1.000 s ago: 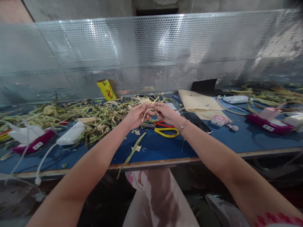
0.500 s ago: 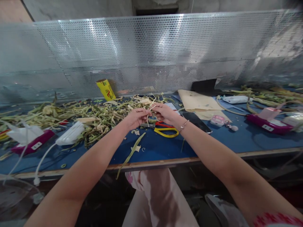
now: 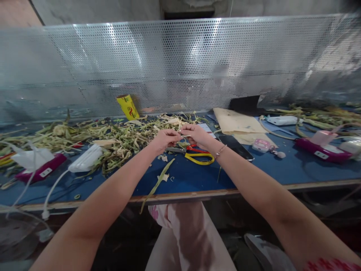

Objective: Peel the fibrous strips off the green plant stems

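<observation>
My left hand (image 3: pixel 168 138) and my right hand (image 3: pixel 196 134) meet over the blue tabletop (image 3: pixel 191 180), thumbs and fingers pinched closed. Between them runs a thin pale plant strip (image 3: pixel 185 136), gripped from both sides; its ends are partly hidden by the fingers. Just below lie scissors (image 3: pixel 200 161) with yellow and red handles, their blades pointing left. A heap of withered green plant scraps (image 3: pixel 126 141) spreads to the left and behind my hands. Nearer me, a long flat green strip (image 3: pixel 159 180) hangs over the table's front edge.
Right of my hands lie a black phone (image 3: pixel 237 147), tan paper (image 3: pixel 239 121) and a pink case (image 3: pixel 261 145). Purple power strips (image 3: pixel 321 151) sit at both sides. A white charger (image 3: pixel 86 158) with cable is at left. A yellow packet (image 3: pixel 128 107) leans by the perforated metal screen (image 3: pixel 180 56).
My fingertips have shifted slightly around the pale strip, and my left hand's fingers look straighter. The whole view has moved a little; the things on the table stay put.
</observation>
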Demonstrator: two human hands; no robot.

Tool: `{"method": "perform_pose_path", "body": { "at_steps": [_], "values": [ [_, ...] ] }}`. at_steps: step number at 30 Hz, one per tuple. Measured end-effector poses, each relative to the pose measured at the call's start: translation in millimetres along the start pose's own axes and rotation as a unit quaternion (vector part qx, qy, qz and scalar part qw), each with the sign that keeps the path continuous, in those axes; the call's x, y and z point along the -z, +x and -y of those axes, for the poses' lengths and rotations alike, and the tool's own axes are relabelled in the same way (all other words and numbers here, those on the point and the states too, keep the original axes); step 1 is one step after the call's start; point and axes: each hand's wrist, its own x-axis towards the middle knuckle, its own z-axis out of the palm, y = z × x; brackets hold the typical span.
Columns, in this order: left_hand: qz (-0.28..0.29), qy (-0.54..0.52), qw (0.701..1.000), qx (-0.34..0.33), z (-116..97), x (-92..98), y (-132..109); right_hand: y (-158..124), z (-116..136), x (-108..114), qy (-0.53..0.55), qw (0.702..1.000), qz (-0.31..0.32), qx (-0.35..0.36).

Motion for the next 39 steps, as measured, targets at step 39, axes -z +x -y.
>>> {"method": "perform_pose_path", "body": {
  "at_steps": [39],
  "values": [
    [-0.076,-0.185,0.98,0.019,-1,3.6,4,-3,-7,11,-0.484,0.748,-0.116,0.439]
  ]
}}
